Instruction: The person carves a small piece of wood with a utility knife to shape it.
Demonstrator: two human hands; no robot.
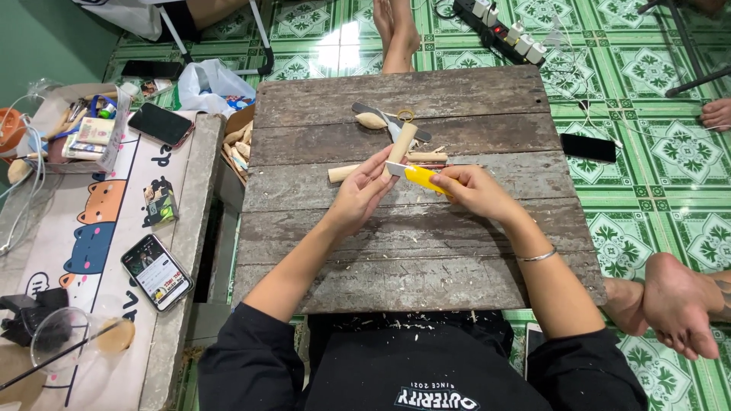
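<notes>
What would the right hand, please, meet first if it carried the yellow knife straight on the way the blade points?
Most likely the wooden stick that the left hand steadies: the yellow knife in the right hand has its blade at the stick's lower end. Actual contact is hard to judge.

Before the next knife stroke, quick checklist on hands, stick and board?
1. Left hand gripping the wooden stick: ok.
2. Right hand closed on the yellow knife: ok.
3. Blade against the stick: ok, at its lower end.
4. Left fingers out of the blade's path: not ok, they sit right beside it.
5. Board around the hands: not ok; loose wooden pieces and shavings nearby.
6. Blade sharpness: cannot tell.
</notes>
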